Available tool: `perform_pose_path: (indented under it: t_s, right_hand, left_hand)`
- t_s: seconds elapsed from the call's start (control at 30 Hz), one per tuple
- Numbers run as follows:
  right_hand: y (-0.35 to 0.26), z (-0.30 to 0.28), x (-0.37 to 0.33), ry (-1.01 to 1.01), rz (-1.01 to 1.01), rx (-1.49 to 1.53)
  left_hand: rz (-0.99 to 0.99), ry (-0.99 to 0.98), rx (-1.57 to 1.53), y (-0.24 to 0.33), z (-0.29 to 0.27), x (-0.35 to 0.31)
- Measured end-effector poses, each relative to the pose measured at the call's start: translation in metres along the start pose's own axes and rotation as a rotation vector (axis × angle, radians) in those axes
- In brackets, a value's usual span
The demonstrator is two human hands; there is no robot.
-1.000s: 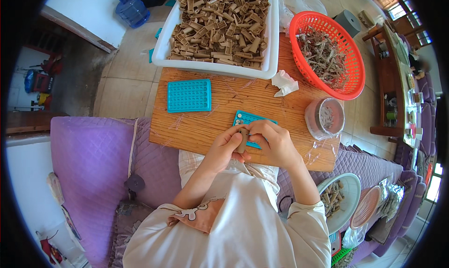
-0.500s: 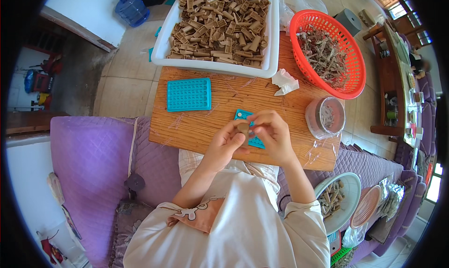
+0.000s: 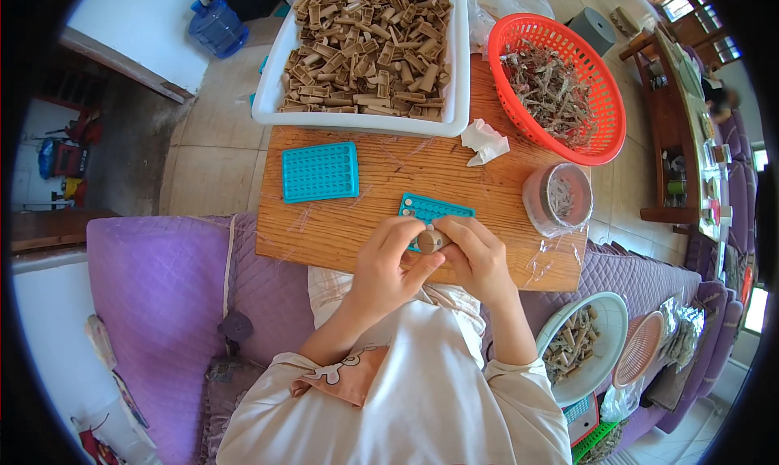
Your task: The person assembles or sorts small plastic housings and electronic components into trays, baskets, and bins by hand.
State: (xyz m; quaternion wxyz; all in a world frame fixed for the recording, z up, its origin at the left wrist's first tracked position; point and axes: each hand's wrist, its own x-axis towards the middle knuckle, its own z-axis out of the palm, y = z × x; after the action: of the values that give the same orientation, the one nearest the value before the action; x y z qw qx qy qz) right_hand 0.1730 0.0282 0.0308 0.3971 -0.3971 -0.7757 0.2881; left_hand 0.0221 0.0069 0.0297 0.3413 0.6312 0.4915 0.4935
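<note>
Above the near part of the wooden table, my left hand (image 3: 385,266) and my right hand (image 3: 480,260) meet around a small brown round-ended piece (image 3: 428,242). Fingers and thumbs of both press on it from the sides, with its round end facing me. It resembles the brown pieces in the big tray, though my fingers cover most of it. Just beyond and partly behind my hands lies a turquoise plate with small holes (image 3: 448,210), a few small pale discs at its left end. A second turquoise holed plate (image 3: 320,173) rests farther left.
A white tray (image 3: 461,75) heaped with brown pieces stands at the table's far side. Right of it sit a red basket (image 3: 610,100) of dry plant bits, crumpled tissue (image 3: 486,144) and a clear tub (image 3: 533,201). Bowls and baskets stand on the purple seat at right.
The right hand has come in against the brown piece beside the left. Both hands have moved slightly down, and the piece's round end now faces me. The whole view has shifted slightly.
</note>
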Motion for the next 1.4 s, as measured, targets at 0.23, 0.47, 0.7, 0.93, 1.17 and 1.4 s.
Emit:
perform_pose_path:
  t_s: [0.23, 0.47, 0.7, 0.93, 1.17, 1.4]
  right_hand:
    - [-0.011, -0.011, -0.005, -0.217, 0.085, -0.013]
    - [-0.005, -0.022, -0.015, -0.264, 0.135, 0.019]
    - [0.028, -0.136, -0.087, 0.019, 0.723, -0.211]
    - [0.115, -0.229, -0.307, -0.346, 1.219, -0.532]
    - [0.123, -0.254, -0.302, -0.500, 1.256, -0.870]
    - [0.070, -0.222, -0.071, 0.098, 0.701, -0.705]
  left_hand:
    - [0.414, -0.202, 0.350, -0.005, -0.021, 0.016]
    - [0.406, -0.220, 0.256, -0.011, -0.005, 0.014]
    - [0.396, -0.347, 0.231, -0.020, 0.013, 0.049]
    - [0.129, 0.093, 0.539, -0.080, -0.019, 0.158]
    - [-0.239, -0.123, 0.976, -0.093, -0.012, 0.202]
    - [-0.216, -0.064, 0.994, -0.108, -0.002, 0.199]
